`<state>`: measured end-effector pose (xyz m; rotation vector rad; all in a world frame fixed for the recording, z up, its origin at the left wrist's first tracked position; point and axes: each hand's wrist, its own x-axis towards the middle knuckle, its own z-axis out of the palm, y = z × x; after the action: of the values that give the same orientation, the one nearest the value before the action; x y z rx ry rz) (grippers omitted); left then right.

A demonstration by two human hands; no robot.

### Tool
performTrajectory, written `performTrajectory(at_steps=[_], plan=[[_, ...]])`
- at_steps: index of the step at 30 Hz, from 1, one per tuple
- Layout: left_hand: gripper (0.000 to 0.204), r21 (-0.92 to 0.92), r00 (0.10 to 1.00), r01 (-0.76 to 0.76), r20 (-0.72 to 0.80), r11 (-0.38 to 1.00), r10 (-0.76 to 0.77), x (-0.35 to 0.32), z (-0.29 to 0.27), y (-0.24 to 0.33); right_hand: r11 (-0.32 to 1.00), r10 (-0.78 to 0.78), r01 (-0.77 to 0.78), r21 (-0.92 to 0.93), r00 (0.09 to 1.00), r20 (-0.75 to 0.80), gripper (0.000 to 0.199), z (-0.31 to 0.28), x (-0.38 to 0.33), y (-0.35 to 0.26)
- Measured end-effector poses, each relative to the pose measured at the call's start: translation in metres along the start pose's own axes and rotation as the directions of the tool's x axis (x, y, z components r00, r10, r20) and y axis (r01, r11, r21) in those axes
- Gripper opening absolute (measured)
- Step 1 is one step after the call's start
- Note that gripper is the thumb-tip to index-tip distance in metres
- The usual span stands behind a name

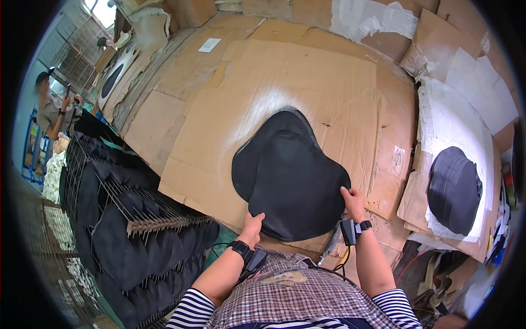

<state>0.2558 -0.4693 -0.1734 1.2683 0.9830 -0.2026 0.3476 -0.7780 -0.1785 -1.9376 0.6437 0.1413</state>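
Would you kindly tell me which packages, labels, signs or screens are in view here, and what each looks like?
Paper slip: small white rectangle lying on the cardboard, far left of the table top.
Flattened cardboard sheets: brown, cover the table under the black pad both hands touch.
White paper sheets: crumpled, at the right.
No screens or signs show.

Daylight scene, fairly bright. Main source looks like the window (100,8) top left, blown out to white. Broad glare patch washes the cardboard sheet (285,82) just above the black moulded pad (287,172); the pad itself reads nearly flat black, little surface detail. Soft shadows only, darkest under the wire rack (109,186) lower left. Heavy fisheye: straight edges bow, black vignette at all corners. Centre sharp, rim soft and smeared, slight colour fringing on the right edge.
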Motion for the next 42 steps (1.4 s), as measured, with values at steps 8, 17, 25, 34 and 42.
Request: performTrajectory(at_steps=[8,17,25,34,42], plan=[[0.035,-0.071,0.993,0.071,0.103,0.995,-0.064,-0.001,-0.007,0.012,0.96,-0.041,0.027,0.28,0.998,0.044,0.027,-0.003,-0.011,0.002],[0.04,-0.01,0.962,-0.179,0.208,0.984,0.177,-0.019,0.005,0.102,0.971,-0.132,0.085,0.223,0.97,0.206,0.023,0.004,-0.024,-0.069],[0.039,-0.136,0.793,-0.493,0.336,0.859,0.508,-0.027,-0.009,0.213,0.889,-0.4,0.396,0.231,0.916,-0.032,0.026,0.005,-0.052,-0.121],[0.04,0.167,0.99,-0.142,-0.003,0.976,0.144,0.096,-0.029,0.099,0.999,-0.035,0.033,0.014,0.993,0.113,0.037,0.076,-0.007,-0.02],[0.032,0.032,0.962,-0.237,-0.129,0.971,0.239,0.102,-0.007,0.119,0.918,-0.334,0.326,-0.225,0.942,0.003,0.033,0.071,-0.002,-0.043]])
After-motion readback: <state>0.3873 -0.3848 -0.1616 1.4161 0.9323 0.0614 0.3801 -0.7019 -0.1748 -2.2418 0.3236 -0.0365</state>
